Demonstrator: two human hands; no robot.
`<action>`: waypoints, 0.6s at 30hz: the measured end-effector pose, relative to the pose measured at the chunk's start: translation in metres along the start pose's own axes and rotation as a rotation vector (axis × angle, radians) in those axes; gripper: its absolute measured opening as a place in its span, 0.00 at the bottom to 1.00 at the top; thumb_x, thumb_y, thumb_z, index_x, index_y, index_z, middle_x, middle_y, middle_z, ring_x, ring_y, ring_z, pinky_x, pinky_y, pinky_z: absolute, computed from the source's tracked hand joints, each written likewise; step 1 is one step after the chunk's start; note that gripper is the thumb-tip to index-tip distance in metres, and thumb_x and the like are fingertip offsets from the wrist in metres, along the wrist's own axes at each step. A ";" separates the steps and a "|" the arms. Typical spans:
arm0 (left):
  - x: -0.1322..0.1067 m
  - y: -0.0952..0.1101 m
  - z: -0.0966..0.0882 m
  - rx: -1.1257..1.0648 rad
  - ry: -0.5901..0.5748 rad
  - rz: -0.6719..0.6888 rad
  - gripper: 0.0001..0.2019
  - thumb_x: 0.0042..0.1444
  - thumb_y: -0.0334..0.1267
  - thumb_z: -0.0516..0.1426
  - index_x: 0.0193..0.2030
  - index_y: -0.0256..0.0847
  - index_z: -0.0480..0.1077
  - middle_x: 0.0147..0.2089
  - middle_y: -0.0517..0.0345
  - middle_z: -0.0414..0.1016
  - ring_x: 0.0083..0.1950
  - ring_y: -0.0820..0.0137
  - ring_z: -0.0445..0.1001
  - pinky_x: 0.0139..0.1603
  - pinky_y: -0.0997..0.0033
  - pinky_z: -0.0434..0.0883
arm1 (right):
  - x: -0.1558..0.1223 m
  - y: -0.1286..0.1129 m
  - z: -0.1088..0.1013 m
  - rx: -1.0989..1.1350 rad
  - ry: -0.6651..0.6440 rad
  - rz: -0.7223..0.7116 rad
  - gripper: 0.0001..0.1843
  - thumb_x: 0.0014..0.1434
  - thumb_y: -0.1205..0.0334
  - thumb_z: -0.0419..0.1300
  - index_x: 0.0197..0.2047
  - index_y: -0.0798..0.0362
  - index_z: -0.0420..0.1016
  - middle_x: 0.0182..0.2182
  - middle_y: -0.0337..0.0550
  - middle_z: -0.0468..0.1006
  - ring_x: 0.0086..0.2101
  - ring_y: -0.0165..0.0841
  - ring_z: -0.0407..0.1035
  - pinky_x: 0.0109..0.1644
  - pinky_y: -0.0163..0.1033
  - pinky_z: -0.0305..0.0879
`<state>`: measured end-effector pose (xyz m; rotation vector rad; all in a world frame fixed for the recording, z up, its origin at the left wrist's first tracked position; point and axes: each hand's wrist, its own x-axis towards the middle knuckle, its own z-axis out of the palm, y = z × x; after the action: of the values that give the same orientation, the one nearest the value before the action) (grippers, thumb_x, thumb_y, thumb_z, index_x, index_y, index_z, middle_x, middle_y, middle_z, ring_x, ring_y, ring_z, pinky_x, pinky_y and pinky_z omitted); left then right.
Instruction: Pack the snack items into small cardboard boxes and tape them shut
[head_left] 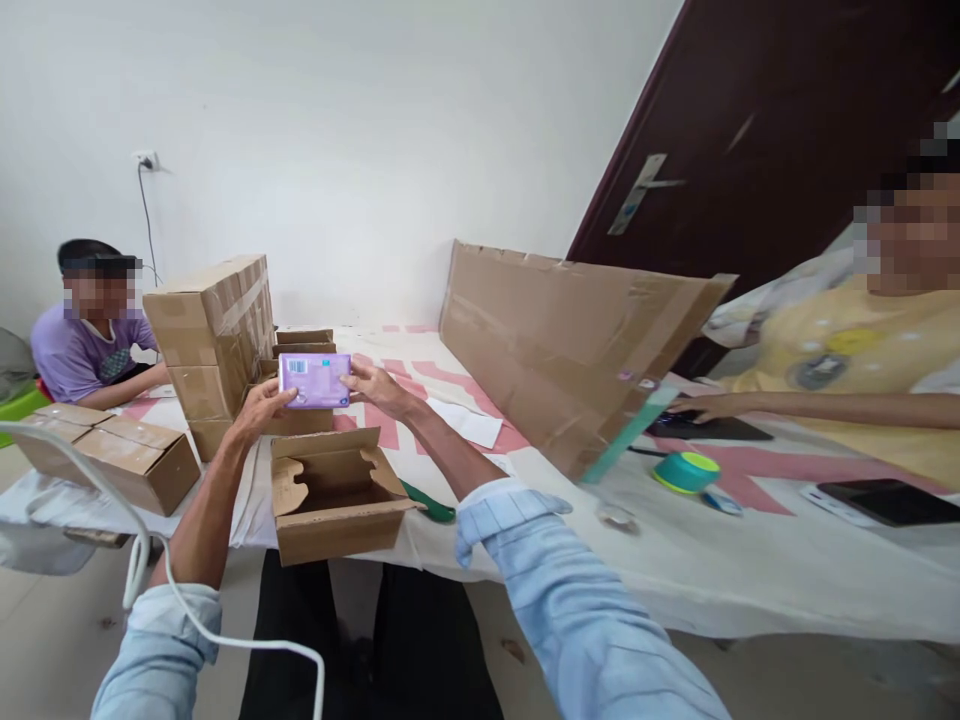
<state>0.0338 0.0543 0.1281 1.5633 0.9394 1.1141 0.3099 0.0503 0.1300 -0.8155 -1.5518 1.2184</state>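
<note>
A small purple packet (319, 380) with a barcode on its face is held up above the table between both my hands. My left hand (262, 405) pinches its left edge, and my right hand (379, 387) grips the right edge. Below and in front of me, an open cardboard box (341, 525) stands at the table's edge with its flaps up. Behind the packet are more open cardboard boxes (304, 420), partly hidden by it and my hands. A dark green object (431, 503) lies just right of the open box; its kind is unclear.
Stacked sealed cartons (199, 340) rise at the left, with more cartons (139, 455) before them. A large cardboard panel (562, 340) stands across the table. Beyond it lie a teal roll (686, 470) and a phone (892, 500). A white cable (142, 530) crosses my left side. Two people sit nearby.
</note>
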 end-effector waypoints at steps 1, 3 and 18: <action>0.001 0.010 0.000 0.001 0.006 0.045 0.35 0.44 0.64 0.74 0.53 0.40 0.83 0.48 0.50 0.87 0.48 0.57 0.82 0.43 0.66 0.73 | 0.001 -0.008 0.000 0.000 0.011 -0.063 0.34 0.55 0.42 0.76 0.60 0.50 0.79 0.53 0.48 0.85 0.49 0.40 0.80 0.55 0.46 0.81; 0.001 0.028 0.001 0.001 0.002 0.134 0.36 0.46 0.62 0.74 0.56 0.40 0.82 0.51 0.48 0.87 0.50 0.55 0.82 0.45 0.65 0.75 | 0.001 -0.023 0.001 0.004 0.036 -0.158 0.38 0.55 0.41 0.76 0.63 0.49 0.78 0.57 0.48 0.83 0.55 0.43 0.78 0.60 0.49 0.79; -0.007 -0.051 -0.022 -0.056 0.113 0.037 0.41 0.27 0.50 0.81 0.50 0.35 0.77 0.46 0.49 0.85 0.49 0.56 0.81 0.55 0.57 0.75 | -0.090 0.008 -0.017 -0.355 -0.008 0.092 0.37 0.56 0.42 0.74 0.63 0.53 0.81 0.56 0.54 0.84 0.55 0.46 0.76 0.60 0.54 0.74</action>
<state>0.0084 0.0659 0.0801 1.4909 0.9493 1.2555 0.3539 -0.0235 0.0978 -1.1224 -1.7814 1.0229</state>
